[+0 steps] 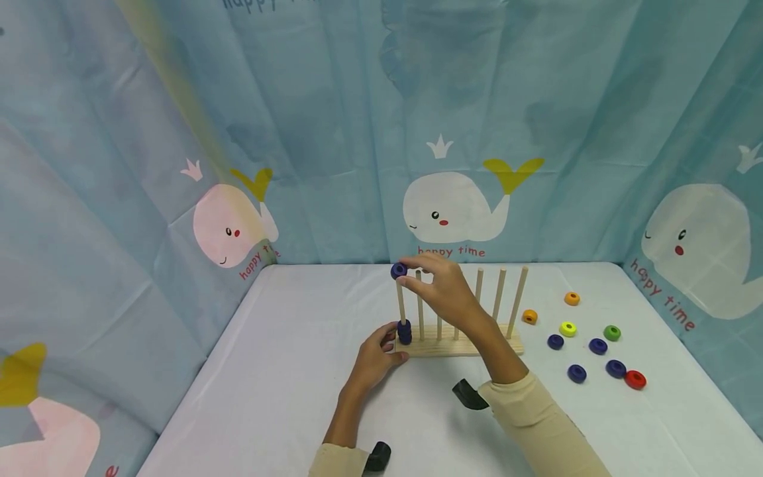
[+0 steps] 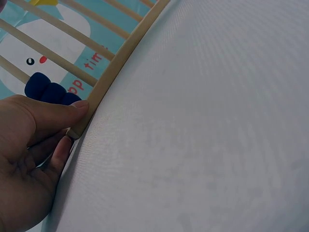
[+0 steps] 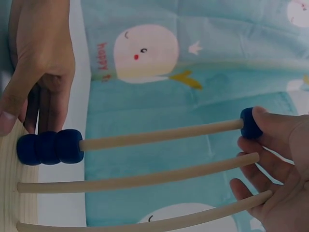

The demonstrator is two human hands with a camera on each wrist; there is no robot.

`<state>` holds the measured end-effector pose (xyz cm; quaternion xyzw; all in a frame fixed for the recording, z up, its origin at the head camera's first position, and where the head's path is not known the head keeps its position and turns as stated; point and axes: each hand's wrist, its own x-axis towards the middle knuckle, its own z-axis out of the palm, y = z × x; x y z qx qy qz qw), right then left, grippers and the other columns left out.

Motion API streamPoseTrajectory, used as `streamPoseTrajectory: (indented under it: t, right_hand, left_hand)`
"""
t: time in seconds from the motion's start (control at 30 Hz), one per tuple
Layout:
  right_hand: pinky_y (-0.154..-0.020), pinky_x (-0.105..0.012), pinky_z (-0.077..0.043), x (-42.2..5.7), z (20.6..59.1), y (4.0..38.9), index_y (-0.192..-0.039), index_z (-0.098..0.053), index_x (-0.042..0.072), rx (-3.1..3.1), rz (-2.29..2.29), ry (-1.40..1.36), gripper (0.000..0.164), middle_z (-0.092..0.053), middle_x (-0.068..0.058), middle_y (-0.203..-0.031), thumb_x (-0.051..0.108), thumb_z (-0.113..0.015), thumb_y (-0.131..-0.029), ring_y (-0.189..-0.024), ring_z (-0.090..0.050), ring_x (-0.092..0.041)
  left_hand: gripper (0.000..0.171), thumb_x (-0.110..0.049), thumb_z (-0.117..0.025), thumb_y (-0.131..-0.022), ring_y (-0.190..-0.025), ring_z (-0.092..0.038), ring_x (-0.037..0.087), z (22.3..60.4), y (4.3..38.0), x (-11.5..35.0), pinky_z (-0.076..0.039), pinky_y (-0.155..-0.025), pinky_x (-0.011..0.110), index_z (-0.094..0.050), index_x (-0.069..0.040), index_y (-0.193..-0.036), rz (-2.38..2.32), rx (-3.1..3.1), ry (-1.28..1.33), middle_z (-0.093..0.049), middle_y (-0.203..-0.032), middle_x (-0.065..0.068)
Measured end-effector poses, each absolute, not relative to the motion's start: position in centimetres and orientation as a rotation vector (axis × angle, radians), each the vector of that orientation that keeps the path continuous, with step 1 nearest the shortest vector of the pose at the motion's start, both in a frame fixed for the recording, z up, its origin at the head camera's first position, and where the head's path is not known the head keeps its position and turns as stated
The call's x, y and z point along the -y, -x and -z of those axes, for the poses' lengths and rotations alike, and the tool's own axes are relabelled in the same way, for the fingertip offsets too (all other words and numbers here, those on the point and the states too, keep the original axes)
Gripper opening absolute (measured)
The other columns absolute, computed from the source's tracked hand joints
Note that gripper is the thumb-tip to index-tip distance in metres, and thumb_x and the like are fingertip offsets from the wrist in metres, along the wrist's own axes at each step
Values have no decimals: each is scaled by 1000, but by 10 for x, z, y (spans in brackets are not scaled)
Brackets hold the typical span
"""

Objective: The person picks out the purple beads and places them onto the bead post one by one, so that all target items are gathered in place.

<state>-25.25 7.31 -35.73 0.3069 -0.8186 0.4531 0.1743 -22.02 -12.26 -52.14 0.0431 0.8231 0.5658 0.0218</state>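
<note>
A wooden peg rack with a row of upright pegs stands on the white table. Between thumb and fingers, my right hand pinches a blue bead at the top of the leftmost peg. Three blue beads sit stacked at the bottom of that same peg. My left hand grips the left end of the rack's base, its thumb on the front edge. In the left wrist view the lower beads show just beyond the left thumb.
Loose beads lie right of the rack: two orange ones, a yellow, a green, a red and several blue ones. A blue curtain with whale prints hangs behind the table.
</note>
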Motion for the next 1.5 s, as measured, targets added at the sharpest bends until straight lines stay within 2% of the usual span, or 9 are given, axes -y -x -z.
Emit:
streamPoseTrajectory:
  t: [0.13,0.6,0.83,0.93,1.13,1.27,1.5]
  right_hand:
    - [-89,-42,-59,-74,357,252,-131,-75,10,2334,-1296,-857,36,-75,-3,-121,23,-79,-98,-108,-65,-25]
    - [-104,-49,-59,-82,347,244,-129,-76,10,2264,-1315,-850,34,-76,-6,-127,20,-80,-97,-126,-66,-23]
    - [-102,-48,-59,-91,344,236,-131,-75,13,2232,-1330,-830,35,-75,-3,-127,20,-80,-97,-125,-67,-20]
    - [-97,-44,-60,-96,344,233,-130,-76,13,2201,-1323,-840,35,-75,-2,-127,18,-80,-96,-120,-67,-19]
    - [-97,-27,-56,-109,348,229,-130,-76,14,2174,-1309,-815,36,-75,0,-126,16,-82,-95,-115,-66,-16]
    - [-94,-27,-56,-118,352,227,-129,-76,13,2171,-1294,-775,35,-76,1,-124,14,-82,-94,-112,-65,-14]
    - [-94,-17,-54,-134,356,222,-127,-77,12,2154,-1301,-720,34,-77,0,-122,12,-82,-93,-111,-67,-20]
  left_hand:
    - [72,-10,-83,-89,-138,-59,34,522,220,122,-52,-116,43,-53,-10,-155,-1749,-2552,-143,-62,-146,15]
    - [74,-12,-85,-88,-134,-62,34,522,222,120,-54,-115,44,-53,-9,-154,-1726,-2572,-121,-63,-145,15]
    - [74,-11,-85,-88,-134,-62,35,522,221,120,-54,-115,44,-52,-8,-155,-1736,-2557,-124,-63,-145,16]
    - [75,-11,-85,-88,-134,-61,35,522,221,120,-54,-115,44,-52,-7,-155,-1742,-2553,-122,-63,-145,16]
    - [74,-9,-85,-88,-134,-62,34,522,221,120,-54,-114,43,-53,-7,-155,-1745,-2562,-110,-63,-145,16]
    - [74,-7,-85,-88,-135,-61,34,522,221,120,-54,-114,43,-54,-7,-154,-1745,-2569,-103,-63,-145,16]
    - [73,-7,-85,-88,-136,-61,34,523,221,121,-53,-115,43,-54,-7,-154,-1751,-2572,-106,-63,-145,17]
